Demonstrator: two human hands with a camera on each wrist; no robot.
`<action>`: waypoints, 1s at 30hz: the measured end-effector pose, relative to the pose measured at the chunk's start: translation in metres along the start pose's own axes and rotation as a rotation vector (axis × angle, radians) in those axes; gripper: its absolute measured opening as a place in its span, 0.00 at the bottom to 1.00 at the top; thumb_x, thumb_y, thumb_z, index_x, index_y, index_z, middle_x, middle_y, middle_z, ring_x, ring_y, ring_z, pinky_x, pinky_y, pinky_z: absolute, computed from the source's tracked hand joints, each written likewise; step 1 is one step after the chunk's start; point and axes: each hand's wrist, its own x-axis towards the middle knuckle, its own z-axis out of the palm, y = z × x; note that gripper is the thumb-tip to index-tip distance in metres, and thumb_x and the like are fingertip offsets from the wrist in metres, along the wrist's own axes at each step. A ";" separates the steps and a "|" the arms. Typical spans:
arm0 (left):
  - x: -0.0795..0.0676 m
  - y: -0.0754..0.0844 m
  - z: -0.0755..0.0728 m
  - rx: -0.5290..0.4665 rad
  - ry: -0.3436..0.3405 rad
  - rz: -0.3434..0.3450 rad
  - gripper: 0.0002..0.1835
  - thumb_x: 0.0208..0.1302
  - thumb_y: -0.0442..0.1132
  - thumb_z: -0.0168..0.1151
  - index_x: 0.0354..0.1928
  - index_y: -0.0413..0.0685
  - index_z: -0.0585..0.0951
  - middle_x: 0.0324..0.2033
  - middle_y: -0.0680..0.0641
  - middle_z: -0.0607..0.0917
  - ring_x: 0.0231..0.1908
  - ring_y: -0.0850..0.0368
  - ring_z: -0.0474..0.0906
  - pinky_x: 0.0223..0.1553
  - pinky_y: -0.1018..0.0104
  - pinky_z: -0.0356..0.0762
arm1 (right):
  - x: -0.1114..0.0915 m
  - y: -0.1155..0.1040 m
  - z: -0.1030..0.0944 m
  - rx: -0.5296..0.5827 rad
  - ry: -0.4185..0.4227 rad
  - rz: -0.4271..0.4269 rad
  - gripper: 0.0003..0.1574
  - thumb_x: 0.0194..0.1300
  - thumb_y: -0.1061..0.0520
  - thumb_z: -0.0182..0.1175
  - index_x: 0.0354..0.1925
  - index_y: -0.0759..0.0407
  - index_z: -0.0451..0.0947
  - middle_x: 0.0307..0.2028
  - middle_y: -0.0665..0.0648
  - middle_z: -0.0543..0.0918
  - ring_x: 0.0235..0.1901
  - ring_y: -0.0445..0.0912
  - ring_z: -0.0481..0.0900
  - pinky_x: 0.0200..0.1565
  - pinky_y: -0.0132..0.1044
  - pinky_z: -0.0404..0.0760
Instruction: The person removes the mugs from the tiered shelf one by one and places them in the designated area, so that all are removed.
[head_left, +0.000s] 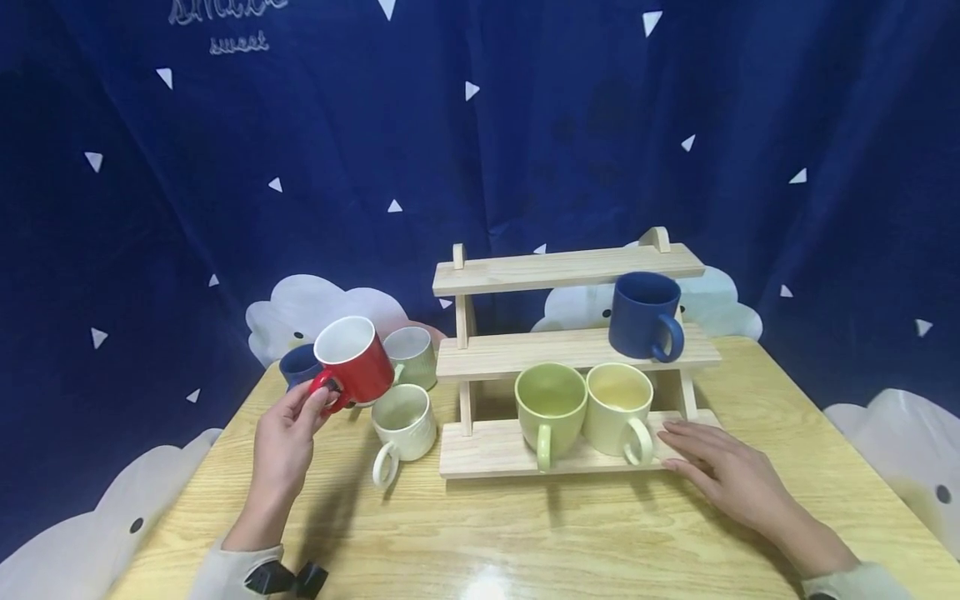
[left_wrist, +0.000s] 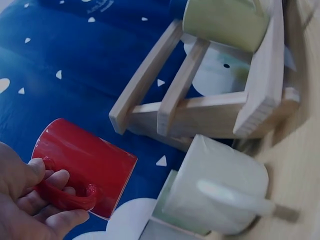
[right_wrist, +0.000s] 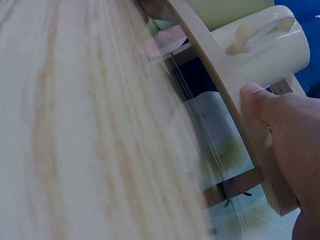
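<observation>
My left hand [head_left: 283,440] pinches the handle of a red mug [head_left: 367,367], lifted and tilted above the left side of the table. In the left wrist view, the thumb and fingers curl round the red mug's handle [left_wrist: 70,197]. Just below it stands a white mug [head_left: 405,423] with its handle toward me. My right hand [head_left: 723,467] rests on the right end of the wooden rack's bottom shelf [head_left: 487,450], fingers extended. Beside those fingers sits a cream mug [head_left: 617,400], and left of that a green mug [head_left: 551,400].
A blue mug [head_left: 647,312] stands at the right of the middle shelf [head_left: 525,352]. The top shelf [head_left: 562,268] rises behind it. Behind the red mug are a pale green mug [head_left: 412,354] and another blue mug [head_left: 298,363]. A dark blue curtain [head_left: 480,150] hangs behind the table [head_left: 420,542].
</observation>
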 end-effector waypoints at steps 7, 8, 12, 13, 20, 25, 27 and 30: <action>-0.007 -0.011 -0.014 0.051 0.061 -0.053 0.19 0.72 0.42 0.57 0.57 0.36 0.79 0.45 0.41 0.84 0.44 0.64 0.82 0.46 0.77 0.77 | 0.003 0.000 -0.001 -0.005 0.000 -0.013 0.28 0.57 0.45 0.71 0.57 0.46 0.82 0.58 0.50 0.80 0.57 0.53 0.76 0.47 0.55 0.78; -0.008 -0.013 -0.015 0.053 0.069 -0.054 0.18 0.72 0.42 0.57 0.56 0.36 0.79 0.45 0.42 0.84 0.44 0.65 0.82 0.46 0.78 0.77 | 0.003 0.000 -0.001 -0.006 0.001 -0.015 0.28 0.57 0.45 0.71 0.57 0.46 0.82 0.58 0.50 0.80 0.57 0.53 0.76 0.47 0.54 0.79; -0.011 -0.021 -0.020 0.044 0.099 -0.044 0.17 0.72 0.41 0.57 0.54 0.34 0.80 0.44 0.44 0.85 0.41 0.69 0.82 0.45 0.78 0.77 | 0.003 0.000 -0.001 -0.009 0.004 -0.018 0.28 0.57 0.45 0.71 0.57 0.46 0.82 0.58 0.50 0.80 0.57 0.52 0.76 0.47 0.54 0.78; -0.012 -0.023 -0.021 0.050 0.098 -0.044 0.18 0.72 0.41 0.57 0.55 0.34 0.80 0.44 0.45 0.86 0.40 0.70 0.81 0.45 0.78 0.77 | 0.003 0.000 -0.001 -0.010 0.005 -0.018 0.28 0.57 0.45 0.71 0.56 0.46 0.82 0.58 0.50 0.80 0.57 0.52 0.76 0.47 0.53 0.78; -0.019 -0.039 -0.025 0.089 0.097 -0.062 0.18 0.73 0.40 0.57 0.56 0.35 0.79 0.48 0.37 0.84 0.41 0.73 0.81 0.44 0.79 0.77 | 0.001 0.000 0.000 -0.007 0.009 -0.020 0.28 0.57 0.46 0.71 0.56 0.46 0.82 0.58 0.51 0.80 0.57 0.53 0.76 0.48 0.53 0.77; -0.022 -0.046 -0.026 0.147 0.086 -0.064 0.18 0.73 0.42 0.56 0.55 0.35 0.80 0.49 0.34 0.83 0.40 0.72 0.80 0.42 0.81 0.77 | 0.000 0.000 0.001 -0.006 0.014 -0.020 0.28 0.56 0.46 0.72 0.56 0.46 0.82 0.58 0.51 0.80 0.57 0.52 0.76 0.49 0.53 0.76; -0.023 -0.048 -0.026 0.142 0.075 -0.068 0.19 0.72 0.42 0.57 0.55 0.34 0.79 0.50 0.34 0.83 0.40 0.72 0.80 0.42 0.82 0.77 | 0.000 0.000 0.001 -0.007 0.016 -0.019 0.28 0.56 0.46 0.72 0.56 0.46 0.82 0.57 0.51 0.80 0.57 0.52 0.76 0.49 0.53 0.76; -0.025 -0.051 -0.026 0.133 0.060 -0.087 0.19 0.72 0.42 0.57 0.55 0.34 0.79 0.50 0.33 0.82 0.40 0.73 0.80 0.42 0.82 0.76 | 0.000 0.000 0.001 -0.007 0.016 -0.018 0.28 0.56 0.46 0.72 0.55 0.46 0.82 0.57 0.50 0.80 0.57 0.52 0.76 0.49 0.53 0.76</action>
